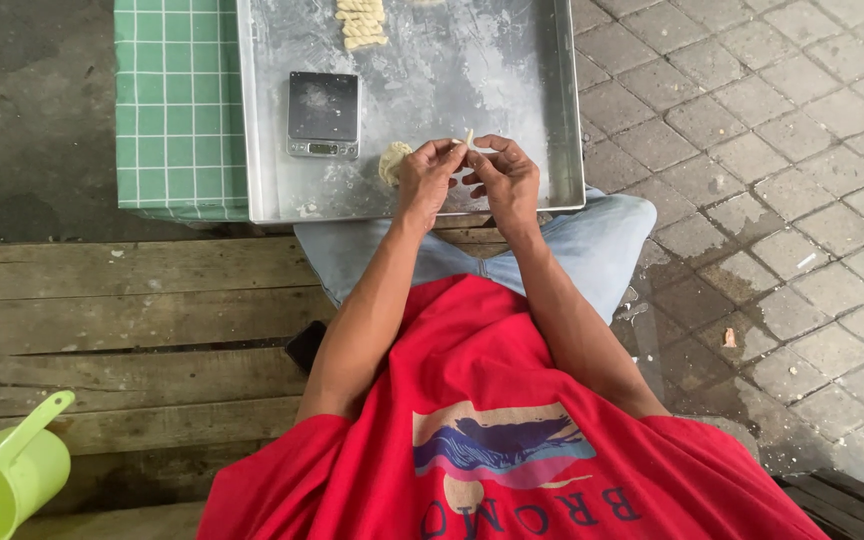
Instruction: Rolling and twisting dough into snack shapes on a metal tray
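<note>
Left hand (425,175): fingers pinched on one end of a small strip of dough (471,141), held above the near part of the metal tray (552,120).
Right hand (504,178): fingertips closed on the same strip of dough, meeting the left hand.
Dough lump (390,162): pale, lying on the tray just beside the left hand.
Digital scale (323,114): small, silver, on the tray's near left part.
Twisted dough pieces (361,22): stacked at the tray's far edge.
Tray support: green checked cloth (179,100) on the tabletop.
Seat: wooden pallet (132,330), with a light green plastic scoop (7,470) at its near left.
</note>
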